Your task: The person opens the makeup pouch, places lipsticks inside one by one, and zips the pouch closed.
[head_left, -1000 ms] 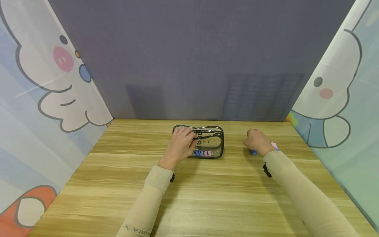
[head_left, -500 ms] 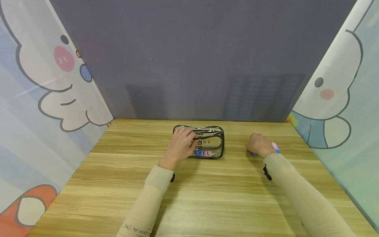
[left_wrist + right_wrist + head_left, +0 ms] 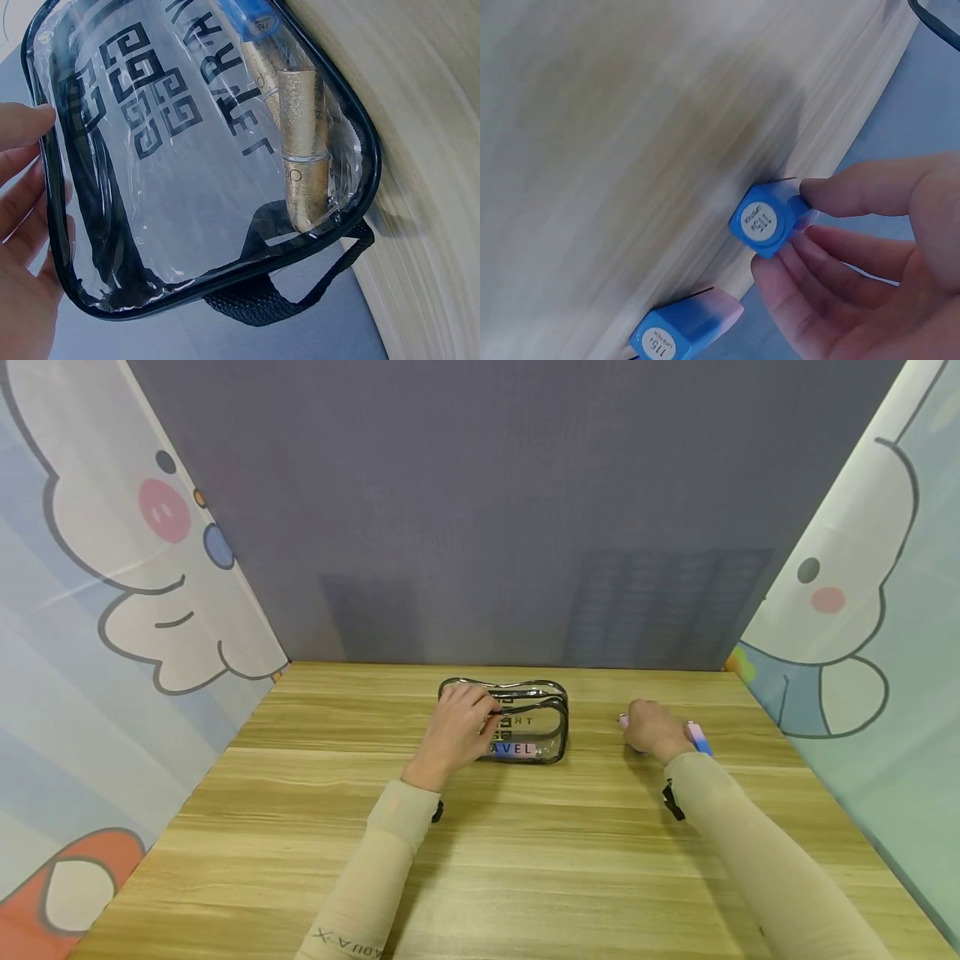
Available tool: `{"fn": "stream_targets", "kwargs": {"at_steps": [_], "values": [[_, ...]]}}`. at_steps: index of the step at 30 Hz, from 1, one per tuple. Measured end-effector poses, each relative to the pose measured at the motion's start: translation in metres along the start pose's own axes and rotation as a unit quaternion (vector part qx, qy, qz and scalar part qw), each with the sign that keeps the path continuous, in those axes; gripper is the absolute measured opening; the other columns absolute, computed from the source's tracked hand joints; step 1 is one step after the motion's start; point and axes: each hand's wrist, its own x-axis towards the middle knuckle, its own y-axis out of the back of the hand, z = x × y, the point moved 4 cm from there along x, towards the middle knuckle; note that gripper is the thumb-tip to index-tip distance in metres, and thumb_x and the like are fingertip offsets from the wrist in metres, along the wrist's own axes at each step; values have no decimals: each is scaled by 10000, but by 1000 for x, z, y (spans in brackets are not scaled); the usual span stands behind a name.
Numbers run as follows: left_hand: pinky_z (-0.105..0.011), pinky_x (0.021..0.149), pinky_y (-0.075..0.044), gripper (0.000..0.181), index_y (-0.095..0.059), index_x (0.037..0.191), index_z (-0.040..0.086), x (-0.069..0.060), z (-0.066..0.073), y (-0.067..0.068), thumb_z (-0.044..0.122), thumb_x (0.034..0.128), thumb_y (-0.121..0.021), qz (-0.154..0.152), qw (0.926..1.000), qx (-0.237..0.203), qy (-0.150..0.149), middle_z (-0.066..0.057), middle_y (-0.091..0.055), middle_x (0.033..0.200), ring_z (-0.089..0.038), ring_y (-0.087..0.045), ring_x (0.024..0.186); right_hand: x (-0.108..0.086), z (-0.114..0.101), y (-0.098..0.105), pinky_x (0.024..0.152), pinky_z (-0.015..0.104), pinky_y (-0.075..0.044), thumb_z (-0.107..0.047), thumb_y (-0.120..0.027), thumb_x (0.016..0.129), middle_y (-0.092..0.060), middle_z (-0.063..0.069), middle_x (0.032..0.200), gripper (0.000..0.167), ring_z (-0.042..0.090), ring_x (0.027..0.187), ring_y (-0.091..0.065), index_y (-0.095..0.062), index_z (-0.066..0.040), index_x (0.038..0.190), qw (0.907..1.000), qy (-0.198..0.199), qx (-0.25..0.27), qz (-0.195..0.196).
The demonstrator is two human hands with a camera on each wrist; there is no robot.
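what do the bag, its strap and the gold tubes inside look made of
Bag: likely glossy clear plastic; contents show through, with glare streaks. Strap: probably woven fabric, matte black, with a visible weave. Gold tubes: shiny, speckled; plastic or metal, I can't tell which.

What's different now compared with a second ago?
The right hand has drawn back slightly; the pink end of the tube it holds now peeks out at its left, and more of the second tube shows at its right. I can't tell when it took hold. The left hand still grips the clear bag, which stayed put.
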Motion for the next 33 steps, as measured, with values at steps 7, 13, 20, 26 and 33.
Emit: {"fn": "stream_targets", "kwargs": {"at_steps": [7,13,20,26,33], "values": [[-417,912,-486,105,-734,951,83,0,0,0,112,871,-796,26,10000,-23,6,-42,-695,977,-253,-632,982,1,-7,-5,728,462,-474,-225,-535,1047,-642,198,944,295,290,767,-565,-615,-24,846,9998,179,117,44],[-413,911,-481,105,-736,949,85,0,0,0,114,870,-798,21,10000,-9,21,-38,-695,977,-250,-628,981,2,-13,-9,650,414,-443,-199,-592,1018,-617,114,856,236,261,719,-539,-620,-49,839,9991,343,186,192],[-413,909,-482,100,-735,950,83,-1,0,0,114,874,-794,9,10000,-29,31,-41,-695,977,-251,-628,979,2,-19,-13,639,398,-427,-158,-611,997,-615,100,889,148,249,732,-529,-627,-50,896,9987,472,171,133],[-408,900,-481,97,-735,951,90,0,0,0,116,876,-792,22,10000,-6,23,-36,-693,977,-248,-627,980,-1,-24,-11,683,444,-474,-92,-618,953,-657,162,1042,111,277,821,-574,-666,-12,1013,9972,710,99,211],[-401,892,-479,92,-731,949,93,0,0,-1,116,881,-789,-13,10000,-20,35,-35,-692,980,-243,-622,977,-7,-32,-2,865,559,-522,-142,-682,924,-659,229,1146,255,398,1056,-632,-681,33,1110,9947,919,66,458]]}}
